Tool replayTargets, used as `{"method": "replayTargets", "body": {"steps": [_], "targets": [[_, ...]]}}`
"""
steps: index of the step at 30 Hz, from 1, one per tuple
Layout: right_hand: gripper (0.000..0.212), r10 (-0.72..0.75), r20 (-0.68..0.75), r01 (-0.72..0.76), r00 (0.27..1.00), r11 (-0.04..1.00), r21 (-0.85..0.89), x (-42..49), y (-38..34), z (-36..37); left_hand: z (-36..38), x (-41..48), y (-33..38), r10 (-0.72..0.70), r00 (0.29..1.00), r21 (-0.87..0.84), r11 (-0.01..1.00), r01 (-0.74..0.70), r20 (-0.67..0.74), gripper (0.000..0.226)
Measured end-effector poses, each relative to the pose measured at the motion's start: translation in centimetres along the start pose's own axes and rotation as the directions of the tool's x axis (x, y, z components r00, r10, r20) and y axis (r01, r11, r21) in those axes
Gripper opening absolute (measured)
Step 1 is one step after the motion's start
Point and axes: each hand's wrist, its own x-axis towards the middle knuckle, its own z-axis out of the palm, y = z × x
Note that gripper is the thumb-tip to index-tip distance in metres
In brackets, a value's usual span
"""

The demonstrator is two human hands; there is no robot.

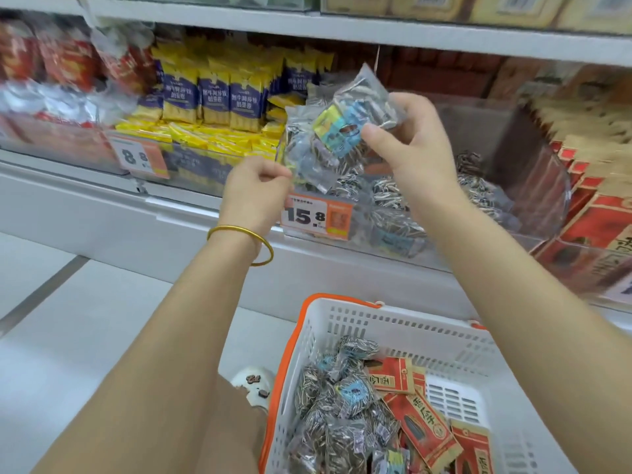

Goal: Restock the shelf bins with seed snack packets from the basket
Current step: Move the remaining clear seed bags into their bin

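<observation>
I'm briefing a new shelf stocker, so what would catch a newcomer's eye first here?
The left hand and right hand hold a bunch of clear seed packets up in front of the clear bin above the 15.8 price tag. Below, a white basket with an orange rim holds more, beside red packets.

White metal shelf [191, 213] is carrying a row of clear plastic bins [533, 159]. Left to right, these are holding red snack packets [61, 59], yellow-and-blue packets [212, 97], clear packets of striped seeds [386, 193] and red-and-tan cartons [598, 220]. Orange-and-white price tags, 8.8 [138, 157] and 15.8 [316, 217], are hanging on the bin fronts. White perforated basket with orange rim [410, 333] is sitting below, apparently on the pale floor [68, 319].
</observation>
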Motion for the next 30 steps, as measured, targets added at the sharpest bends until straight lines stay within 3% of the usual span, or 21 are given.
{"method": "replayTargets", "body": {"steps": [3,6,9,12,14,17,20,22,23,25,26,28,30], "targets": [[0.029,-0.053,-0.072,0.063,0.996,0.989,0.134,-3.2,-0.1,-2.2,1.4,-2.1,-0.5,-0.117,0.936,0.256,0.966,0.03,0.331,0.015],[0.031,-0.056,-0.065,0.066,0.996,0.984,0.166,-7.8,1.7,-4.4,4.1,-4.0,-3.0,-0.333,0.741,0.565,0.822,-0.075,0.583,0.017],[0.032,0.161,-0.024,-0.158,0.987,0.982,0.099,-11.8,6.4,-5.6,7.5,-5.9,-7.6,-0.548,0.544,0.758,0.577,-0.303,0.635,0.022],[0.03,0.408,0.038,-0.402,0.912,0.91,-0.098,-15.1,11.6,-6.8,10.4,-8.0,-13.0,-0.622,0.433,0.751,0.452,-0.482,0.653,0.037],[0.029,0.511,0.049,-0.496,0.858,0.85,-0.175,-17.1,14.1,-8.2,11.5,-9.7,-15.6,-0.665,0.375,0.745,0.44,-0.502,0.646,0.056],[0.028,0.585,0.052,-0.558,0.809,0.793,-0.245,-18.9,16.1,-10.1,12.8,-11.7,-17.9,-0.678,0.299,0.684,0.412,-0.602,0.671,0.071],[0.039,0.652,0.056,-0.594,0.756,0.72,-0.359,-19.1,17.0,-10.9,13.4,-13.6,-19.7,-0.675,0.194,0.478,0.263,-0.838,0.712,0.073],[0.047,0.682,0.067,-0.623,0.728,0.7,-0.349,-18.9,17.4,-10.9,13.5,-14.0,-20.3,-0.66,0.187,0.403,0.19,-0.895,0.728,0.07],[0.045,0.695,0.063,-0.64,0.717,0.691,-0.336,-18.9,17.6,-10.8,13.4,-13.7,-20.3,-0.657,0.187,0.42,0.215,-0.882,0.73,0.068],[0.028,0.752,0.04,-0.727,0.657,0.647,-0.228,-18.9,17.4,-10.9,13.3,-12.7,-19.5,-0.662,0.195,0.553,0.387,-0.738,0.723,0.065],[0.019,0.807,0.036,-0.799,0.589,0.588,-0.123,-19.0,17.2,-11.1,13.3,-12.1,-18.8,-0.646,0.214,0.603,0.47,-0.644,0.733,0.061],[0.014,0.917,0.092,-0.918,0.387,0.373,0.136,-19.3,17.0,-11.7,13.0,-10.9,-17.2,-0.507,0.336,0.604,0.6,-0.524,0.794,0.05],[0.018,0.95,0.229,-0.921,0.213,0.117,0.37,-19.7,17.0,-12.5,12.5,-10.5,-15.2,-0.249,0.478,0.51,0.656,-0.557,0.842,0.043]]}}
